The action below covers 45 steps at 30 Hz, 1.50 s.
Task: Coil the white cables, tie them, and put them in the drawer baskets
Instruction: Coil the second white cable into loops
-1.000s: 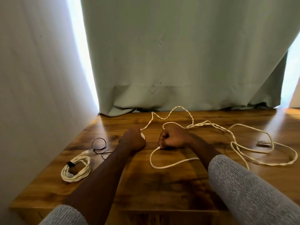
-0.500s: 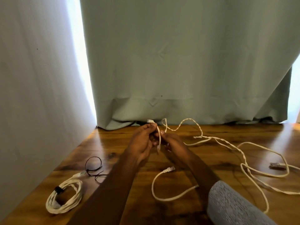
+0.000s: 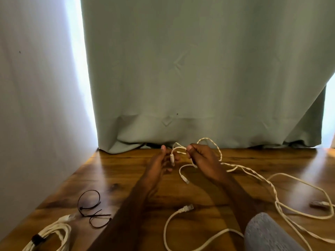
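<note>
Two hands work above the far middle of the wooden table (image 3: 116, 178). The right hand (image 3: 203, 158) pinches a small loop of the loose white cable (image 3: 272, 187) between thumb and curled fingers, while the left hand (image 3: 159, 165) has its fingers relaxed and spread beside a dangling connector (image 3: 172, 160) — whether they touch it is unclear. The cable's twisted length trails toward the right edge. A coiled white cable (image 3: 52, 236) — bound with a black tie — lies at the near left corner, just beside loose black ties (image 3: 92, 209).
</note>
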{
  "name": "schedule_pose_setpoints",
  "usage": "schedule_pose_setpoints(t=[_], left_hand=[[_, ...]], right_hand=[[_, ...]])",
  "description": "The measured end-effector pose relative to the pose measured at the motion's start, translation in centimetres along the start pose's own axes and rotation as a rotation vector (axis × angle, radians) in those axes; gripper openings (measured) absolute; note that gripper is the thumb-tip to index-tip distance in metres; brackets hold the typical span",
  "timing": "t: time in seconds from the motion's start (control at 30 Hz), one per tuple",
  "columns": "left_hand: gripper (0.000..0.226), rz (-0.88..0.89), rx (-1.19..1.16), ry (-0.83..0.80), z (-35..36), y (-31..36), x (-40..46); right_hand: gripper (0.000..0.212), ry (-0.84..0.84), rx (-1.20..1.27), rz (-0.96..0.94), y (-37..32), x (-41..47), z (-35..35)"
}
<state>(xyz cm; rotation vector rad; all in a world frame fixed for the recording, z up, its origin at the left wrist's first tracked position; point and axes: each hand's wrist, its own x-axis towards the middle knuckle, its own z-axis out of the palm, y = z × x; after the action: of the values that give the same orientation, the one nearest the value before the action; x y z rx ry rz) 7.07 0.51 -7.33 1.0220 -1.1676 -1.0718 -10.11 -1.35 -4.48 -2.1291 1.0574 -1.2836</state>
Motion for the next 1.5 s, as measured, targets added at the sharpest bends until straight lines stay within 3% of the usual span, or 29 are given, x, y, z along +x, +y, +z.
schedule_pose_setpoints(t=[0.13,0.2,0.33,0.47,0.63,0.77,0.97,1.07,1.13,1.2,1.27,1.4,1.5], left_hand=[[0.058,-0.096,-0.274,-0.207,0.1,0.7,-0.2],[0.058,-0.187,-0.29,-0.336,-0.2,1.1,-0.5],[0.052,-0.23,-0.442,-0.56,-0.1,1.6,-0.6],[0.054,-0.125,-0.649,-0.434,0.1,2.1,-0.4],[0.05,-0.057,-0.735,-0.286,-0.4,2.2,-0.4],[0.051,-0.005,-0.817,-0.313,-0.2,3.1,-1.2],[0.053,0.025,-0.893,-0.393,-0.3,4.2,-1.6],[0.053,0.036,-0.901,-0.514,-0.5,3.8,-1.4],[0.052,0.04,-0.907,-0.633,-0.6,3.7,-1.2],[0.05,0.032,-0.848,-0.616,-0.6,3.5,-1.1],[0.05,0.012,-0.724,-0.547,-0.5,3.4,-1.0],[0.062,-0.084,-0.672,-0.499,-0.8,3.4,-0.7],[0.059,-0.016,-0.748,-0.395,-0.6,4.1,-1.0]], right_hand=[[0.044,-0.131,0.096,0.042,0.5,1.1,-0.4],[0.044,-0.137,0.034,0.025,0.7,1.4,-0.4],[0.035,0.035,-0.032,-0.041,1.2,1.3,0.6],[0.025,0.077,0.23,0.009,2.8,0.7,1.0],[0.015,-0.016,0.187,0.016,2.5,0.8,1.4],[0.021,-0.028,0.126,0.012,2.2,0.6,2.3],[0.026,0.185,0.366,-0.001,2.1,0.8,2.1],[0.026,0.354,0.106,-0.168,2.6,1.1,1.3],[0.025,0.425,-0.238,-0.322,3.0,1.2,0.8],[0.031,0.358,-0.6,-0.356,3.1,1.3,0.9],[0.039,0.2,-0.767,-0.297,3.2,1.2,1.5],[0.038,0.131,-0.747,-0.274,3.0,0.5,2.2],[0.025,0.085,-0.317,-0.142,3.5,-0.3,2.4]])
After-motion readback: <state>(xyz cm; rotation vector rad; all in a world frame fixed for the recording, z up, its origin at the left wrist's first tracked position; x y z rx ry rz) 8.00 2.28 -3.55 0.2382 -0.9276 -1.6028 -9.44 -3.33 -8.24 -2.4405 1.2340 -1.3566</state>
